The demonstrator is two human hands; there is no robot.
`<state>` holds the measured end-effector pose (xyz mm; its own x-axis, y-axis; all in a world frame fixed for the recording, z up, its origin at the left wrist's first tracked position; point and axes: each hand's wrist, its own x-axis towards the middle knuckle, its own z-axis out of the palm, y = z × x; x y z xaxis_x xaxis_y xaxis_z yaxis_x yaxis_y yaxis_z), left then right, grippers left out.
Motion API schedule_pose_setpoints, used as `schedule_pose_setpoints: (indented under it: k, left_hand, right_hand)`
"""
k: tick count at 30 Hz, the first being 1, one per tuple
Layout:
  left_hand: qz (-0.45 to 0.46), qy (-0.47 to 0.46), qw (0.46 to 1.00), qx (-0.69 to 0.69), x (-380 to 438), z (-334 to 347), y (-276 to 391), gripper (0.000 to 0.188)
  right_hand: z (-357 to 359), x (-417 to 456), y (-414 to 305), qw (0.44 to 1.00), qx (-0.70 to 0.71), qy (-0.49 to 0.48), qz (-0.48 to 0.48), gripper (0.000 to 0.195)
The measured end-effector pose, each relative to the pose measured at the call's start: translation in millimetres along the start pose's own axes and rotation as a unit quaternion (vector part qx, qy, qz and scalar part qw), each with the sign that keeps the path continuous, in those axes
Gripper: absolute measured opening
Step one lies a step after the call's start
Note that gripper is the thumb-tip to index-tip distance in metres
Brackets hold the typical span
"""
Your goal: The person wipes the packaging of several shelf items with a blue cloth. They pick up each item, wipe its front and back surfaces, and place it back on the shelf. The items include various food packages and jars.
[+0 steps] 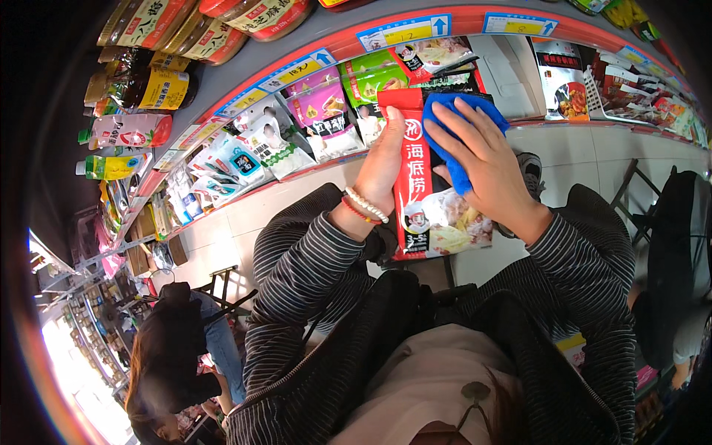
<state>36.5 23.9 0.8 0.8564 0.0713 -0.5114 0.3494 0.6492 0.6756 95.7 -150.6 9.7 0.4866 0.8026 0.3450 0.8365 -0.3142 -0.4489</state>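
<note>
My left hand (384, 161) grips the left edge of a red and black seasoning packet (417, 222) with a food picture on its front. Under the spread fingers of my right hand (484, 156) lies a blue cloth (445, 125), pressed flat on the packet's upper right. The packet is upright above my lap, and the cloth and hand cover part of its face. Just beyond it, a similar red and black packet (436, 55) rests on the bottom shelf beside a white box (503, 72).
Purple pouches (320, 111) and white pouches (261, 139) line the bottom shelf. Glass jars (258, 16) and bottles (164, 89) fill the shelf above, edged with price labels (403, 33). A person (172, 356) bends at lower left near a folding stool (222, 289). Another person (673, 267) is at right.
</note>
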Motion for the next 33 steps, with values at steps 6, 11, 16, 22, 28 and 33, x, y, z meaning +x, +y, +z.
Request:
schedule_pose_setpoints:
  k: [6, 11, 16, 22, 28, 33]
  left_hand:
    - [-0.037, 0.043, 0.998, 0.023, 9.6, -8.3, 1.0, 0.065]
    - [0.013, 0.02, 0.999, -0.039, 16.6, -21.6, 2.6, 0.064]
    - [0.012, 0.086, 0.993, -0.077, 18.5, -23.8, 16.4, 0.06]
    - [0.06, 0.131, 0.989, -0.034, 19.9, -42.9, 24.5, 0.054]
    - [0.034, 0.026, 0.997, -0.064, 10.5, -14.8, 7.8, 0.066]
    - [0.008, 0.006, 0.998, -0.059, 1.0, 3.9, -0.7, 0.068]
  right_hand:
    - [15.2, -11.2, -25.9, 0.996, 0.032, -0.056, -0.056, 0.066]
    - [14.0, -24.5, -40.4, 0.984, 0.019, -0.107, -0.139, 0.056]
    - [21.4, -36.4, -38.1, 0.977, -0.061, -0.05, -0.197, 0.045]
    - [5.1, -35.1, -19.2, 0.996, 0.005, -0.067, -0.054, 0.057]
    - [14.5, -26.3, -3.3, 0.966, 0.185, 0.106, 0.147, 0.071]
    - [12.9, -13.9, 14.3, 0.887, 0.331, 0.175, 0.271, 0.067]
